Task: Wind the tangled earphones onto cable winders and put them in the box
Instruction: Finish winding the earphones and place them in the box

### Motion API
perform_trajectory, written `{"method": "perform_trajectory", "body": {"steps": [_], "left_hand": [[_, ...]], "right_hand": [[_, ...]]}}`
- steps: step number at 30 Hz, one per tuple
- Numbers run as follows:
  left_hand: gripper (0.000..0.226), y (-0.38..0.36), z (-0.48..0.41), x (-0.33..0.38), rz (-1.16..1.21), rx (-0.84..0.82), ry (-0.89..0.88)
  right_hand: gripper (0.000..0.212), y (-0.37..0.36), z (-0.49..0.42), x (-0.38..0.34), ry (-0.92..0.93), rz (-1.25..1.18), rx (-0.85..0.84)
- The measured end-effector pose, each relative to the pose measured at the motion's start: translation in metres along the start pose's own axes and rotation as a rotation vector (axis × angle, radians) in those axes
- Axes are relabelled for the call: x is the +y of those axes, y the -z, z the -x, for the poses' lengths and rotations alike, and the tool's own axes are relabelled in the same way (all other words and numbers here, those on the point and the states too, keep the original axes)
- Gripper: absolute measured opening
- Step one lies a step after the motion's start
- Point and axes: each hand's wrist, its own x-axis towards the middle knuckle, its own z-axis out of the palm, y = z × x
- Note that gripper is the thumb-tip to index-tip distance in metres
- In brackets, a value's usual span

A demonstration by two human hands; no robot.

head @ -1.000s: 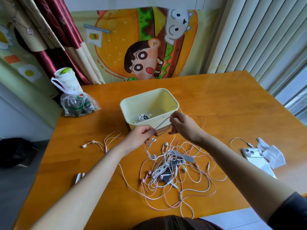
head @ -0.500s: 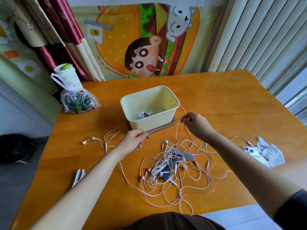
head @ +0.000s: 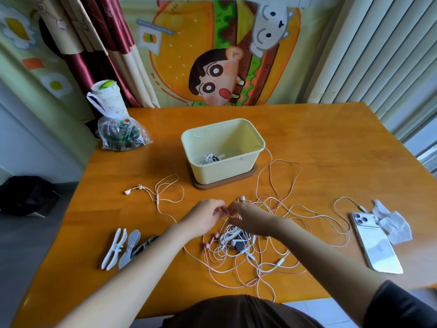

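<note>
A tangle of white and pink earphone cables (head: 257,247) lies on the wooden table (head: 331,147) in front of me. My left hand (head: 203,217) and my right hand (head: 248,217) meet just above the pile's far edge, fingertips pinching cable between them. One cable loops up over the rim of the pale yellow box (head: 224,150), which holds a wound earphone set (head: 210,158). White and grey cable winders (head: 123,247) lie to the left. A separate pink earphone (head: 156,190) lies left of the box.
A white phone (head: 374,242) and crumpled tissue (head: 390,221) lie at the right. A clear bag with a cup (head: 115,124) stands at the table's back left corner. The box sits on a brown lid (head: 224,183).
Both hands have come down from near the box and closed together over the tangle. The cable that my right hand held up now lies slack on the table.
</note>
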Motion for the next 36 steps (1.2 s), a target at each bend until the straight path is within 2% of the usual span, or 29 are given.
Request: {"method": "perform_trajectory", "body": {"steps": [5,9,14,18,21,24,27,29,33,36], "left_hand": [[0.015,-0.012,0.015,-0.015,0.017,0.040,0.050],[0.023,-0.018,0.027,-0.040,-0.070,0.155,0.122],[0.043,-0.020,0.054,-0.087,-0.348,0.225,0.488],[0.042,-0.025,0.072,-0.107,-0.547,0.130,0.719],[0.035,-0.028,0.077,-0.112,-0.629,0.100,0.758],[0.031,-0.030,0.075,-0.115,-0.615,0.122,0.708],[0.032,-0.029,0.066,-0.102,-0.433,0.194,0.606],[0.028,-0.029,0.057,-0.087,-0.124,0.248,0.577],[0.017,-0.029,0.039,-0.047,0.651,0.205,0.605],[0.016,-0.025,0.033,-0.014,0.943,0.147,0.592]], "right_hand": [[0.024,-0.014,-0.006,-0.010,-0.017,-0.062,-0.022],[0.025,-0.024,-0.012,-0.009,-0.047,-0.019,0.012],[0.025,-0.031,-0.019,-0.004,-0.094,-0.040,0.036],[0.024,-0.034,-0.021,-0.004,-0.078,-0.055,-0.012],[0.025,-0.036,-0.021,-0.007,-0.057,-0.057,-0.055],[0.025,-0.038,-0.020,-0.009,-0.030,-0.052,-0.050],[0.025,-0.035,-0.021,-0.008,-0.030,-0.047,0.001],[0.025,-0.029,-0.023,-0.011,-0.021,-0.059,0.067],[0.020,-0.011,-0.023,-0.031,0.100,-0.193,0.317],[0.016,-0.007,-0.019,-0.043,0.167,-0.273,0.423]]}}
